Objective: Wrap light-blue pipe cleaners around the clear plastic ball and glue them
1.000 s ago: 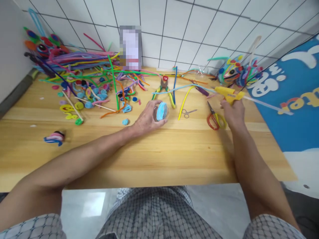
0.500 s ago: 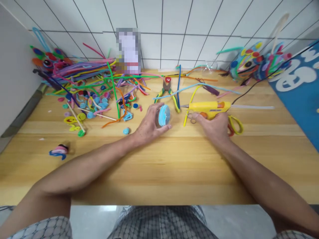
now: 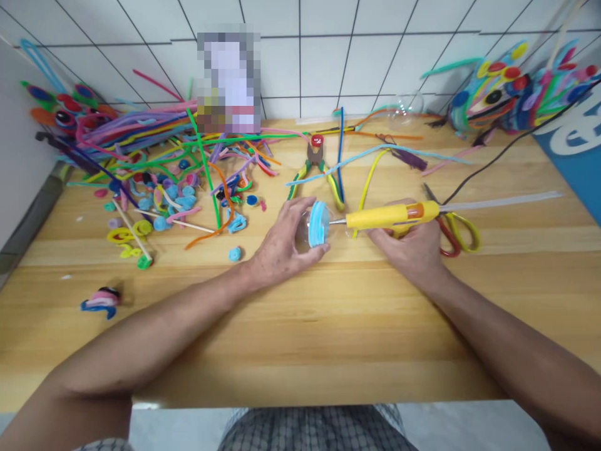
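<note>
My left hand (image 3: 286,244) is closed round a clear plastic ball (image 3: 304,230). Light blue pipe cleaner (image 3: 318,224) is wrapped in rows about the ball's right side. In my right hand (image 3: 416,250) is a yellow hot glue gun (image 3: 392,216), gripped by its handle. Its metal nozzle points left and meets the blue rows or lies just in front of them; I cannot tell which. A clear glue stick (image 3: 504,202) juts from the gun's back end. Red and yellow scissors (image 3: 462,233) lie beside my right hand.
Green-handled pliers (image 3: 315,164) lie behind my left hand. Loose pipe cleaners and small coils (image 3: 186,199) cover the table's left side. Finished colourful fish (image 3: 488,94) stand at the back right, near another clear ball (image 3: 406,109). A black cord (image 3: 493,144) runs off to the right.
The glue gun has come up and left off the table area, its nozzle now at the blue rows. The ball stays in my left hand. The whole view has shifted slightly.
</note>
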Motion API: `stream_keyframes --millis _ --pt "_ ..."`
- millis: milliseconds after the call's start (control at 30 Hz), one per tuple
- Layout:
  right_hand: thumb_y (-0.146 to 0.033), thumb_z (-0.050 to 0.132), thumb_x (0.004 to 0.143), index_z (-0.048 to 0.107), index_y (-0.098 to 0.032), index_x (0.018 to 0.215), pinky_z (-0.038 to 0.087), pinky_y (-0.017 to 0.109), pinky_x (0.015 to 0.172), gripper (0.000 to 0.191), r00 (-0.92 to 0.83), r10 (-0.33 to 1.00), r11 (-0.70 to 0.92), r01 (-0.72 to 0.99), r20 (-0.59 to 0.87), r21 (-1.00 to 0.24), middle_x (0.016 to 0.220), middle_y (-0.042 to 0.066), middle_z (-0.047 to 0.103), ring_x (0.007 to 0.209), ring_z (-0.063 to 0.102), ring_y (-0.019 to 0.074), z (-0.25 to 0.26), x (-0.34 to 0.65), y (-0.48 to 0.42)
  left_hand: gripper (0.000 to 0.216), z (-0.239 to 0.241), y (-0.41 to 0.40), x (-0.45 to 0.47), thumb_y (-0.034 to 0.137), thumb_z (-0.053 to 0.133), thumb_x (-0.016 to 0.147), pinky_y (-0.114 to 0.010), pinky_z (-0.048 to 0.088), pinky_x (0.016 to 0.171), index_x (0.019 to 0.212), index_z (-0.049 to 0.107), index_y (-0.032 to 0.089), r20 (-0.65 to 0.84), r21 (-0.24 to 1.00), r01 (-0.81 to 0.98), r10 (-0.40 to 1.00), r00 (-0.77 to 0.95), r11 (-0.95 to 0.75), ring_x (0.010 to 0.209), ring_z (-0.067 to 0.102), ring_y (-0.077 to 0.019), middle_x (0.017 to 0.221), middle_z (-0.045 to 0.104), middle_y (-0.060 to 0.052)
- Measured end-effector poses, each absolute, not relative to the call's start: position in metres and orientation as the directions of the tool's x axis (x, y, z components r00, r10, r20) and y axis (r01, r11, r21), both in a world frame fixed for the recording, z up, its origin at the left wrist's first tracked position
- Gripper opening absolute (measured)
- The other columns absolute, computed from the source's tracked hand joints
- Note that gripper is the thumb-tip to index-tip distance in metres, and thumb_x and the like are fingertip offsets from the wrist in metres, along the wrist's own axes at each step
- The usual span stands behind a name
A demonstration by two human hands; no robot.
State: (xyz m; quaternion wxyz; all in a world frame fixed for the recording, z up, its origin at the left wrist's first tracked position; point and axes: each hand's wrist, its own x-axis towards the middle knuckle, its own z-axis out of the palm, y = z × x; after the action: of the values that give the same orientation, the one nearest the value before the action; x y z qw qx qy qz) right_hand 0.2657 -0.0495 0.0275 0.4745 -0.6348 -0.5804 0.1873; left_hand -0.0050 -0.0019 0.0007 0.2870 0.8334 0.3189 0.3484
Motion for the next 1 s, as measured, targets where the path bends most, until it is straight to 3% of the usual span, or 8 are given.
stream_keyframes --millis 533,633,833,1000 --pt "-0.035 0.077 0.074 0.069 -0.030 0.084 0.059 0.041 0.071 0.014 0.204 0.904 0.167 0.640 0.376 -0.750 0.076 0.001 0.078 0.072 0.074 0.0271 0.0211 0.2728 -0.0465 0.078 0.0006 -0.0008 -0.0035 0.045 0.080 0.101 -0.058 0.056 0.131 0.167 0.040 0.030 0.402 0.699 0.305 0.708 0.581 -0.647 0.154 0.060 -0.0347 0.164 0.059 -0.015" --pt "-0.034 0.078 0.074 0.068 -0.030 0.083 0.057 0.040 0.067 0.013 0.208 0.910 0.153 0.636 0.359 -0.756 0.071 0.000 0.075 0.068 0.072 0.0262 0.0208 0.2717 -0.0469 0.078 0.0001 -0.0005 -0.0034 0.044 0.080 0.102 -0.056 0.056 0.131 0.167 0.041 0.029 0.418 0.693 0.295 0.700 0.579 -0.658 0.154 0.060 -0.0340 0.164 0.059 -0.016" --pt "-0.048 0.091 0.075 0.069 -0.030 0.084 0.060 0.039 0.067 0.030 0.239 0.910 0.131 0.608 0.338 -0.783 0.074 0.002 0.078 0.073 0.076 0.0281 0.0190 0.2683 -0.0480 0.077 -0.0006 0.0005 -0.0027 0.045 0.080 0.101 -0.057 0.057 0.129 0.166 0.041 0.030 0.408 0.696 0.299 0.703 0.583 -0.653 0.151 0.062 -0.0344 0.163 0.059 -0.016" --pt "-0.040 0.086 0.076 0.067 -0.029 0.083 0.058 0.038 0.065 0.023 0.240 0.895 0.135 0.657 0.376 -0.742 0.069 0.000 0.074 0.067 0.073 0.0264 0.0191 0.2678 -0.0487 0.077 -0.0010 0.0016 -0.0028 0.045 0.080 0.102 -0.055 0.058 0.128 0.166 0.041 0.029 0.429 0.679 0.290 0.685 0.589 -0.674 0.152 0.062 -0.0340 0.163 0.059 -0.016"
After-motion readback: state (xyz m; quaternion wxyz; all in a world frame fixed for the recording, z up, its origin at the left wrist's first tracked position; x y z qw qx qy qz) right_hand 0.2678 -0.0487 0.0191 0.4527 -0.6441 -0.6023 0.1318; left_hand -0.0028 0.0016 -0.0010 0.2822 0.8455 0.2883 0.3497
